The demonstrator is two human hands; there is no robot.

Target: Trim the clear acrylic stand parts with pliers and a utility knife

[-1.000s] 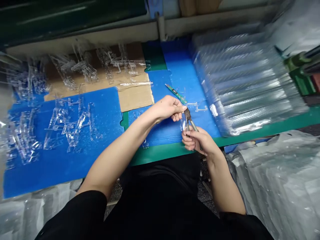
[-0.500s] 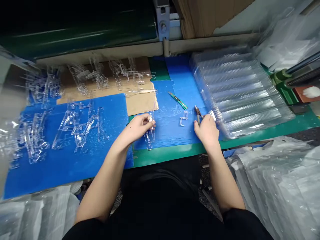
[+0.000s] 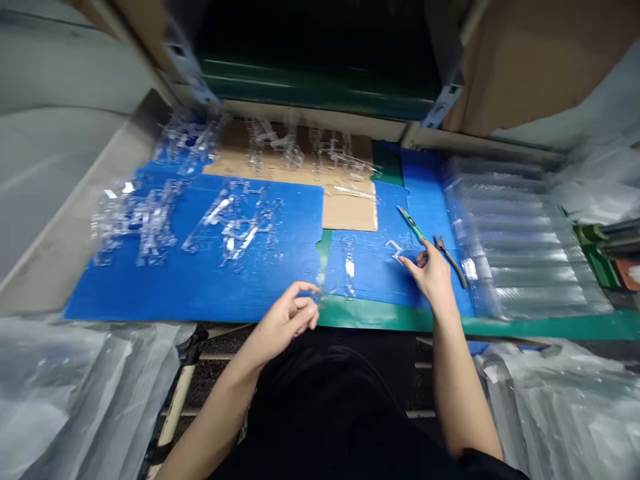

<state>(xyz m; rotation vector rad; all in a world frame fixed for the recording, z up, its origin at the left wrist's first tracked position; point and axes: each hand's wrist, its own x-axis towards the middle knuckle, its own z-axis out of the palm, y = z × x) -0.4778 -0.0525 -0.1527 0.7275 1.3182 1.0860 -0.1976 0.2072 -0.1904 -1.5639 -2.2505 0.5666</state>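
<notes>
My left hand [image 3: 293, 315] hovers at the front edge of the bench, index finger stretched out and the other fingers loosely curled. I make out nothing held in it, though a faint clear shape lies by its fingertip. A long clear plastic strip part [image 3: 349, 267] lies on the blue sheet to its right. My right hand [image 3: 429, 272] is open, thumb and fingers apart, its thumb close to a small bent clear plastic piece [image 3: 394, 249]. Just beyond its fingers lies a green utility knife [image 3: 412, 223]. Pliers with dark handles [image 3: 451, 263] rest to its right.
Clusters of clear plastic parts [image 3: 240, 223] are spread over the blue sheet [image 3: 210, 287] at left and the cardboard [image 3: 350, 212] behind. A clear ribbed plastic tray stack [image 3: 530, 247] stands at right. Bagged sheets [image 3: 565, 400] sit below the bench edge.
My right hand has let go of the pliers and moved toward the small bent piece. My left hand has released the long clear strip and drawn back toward me. The view has swung left.
</notes>
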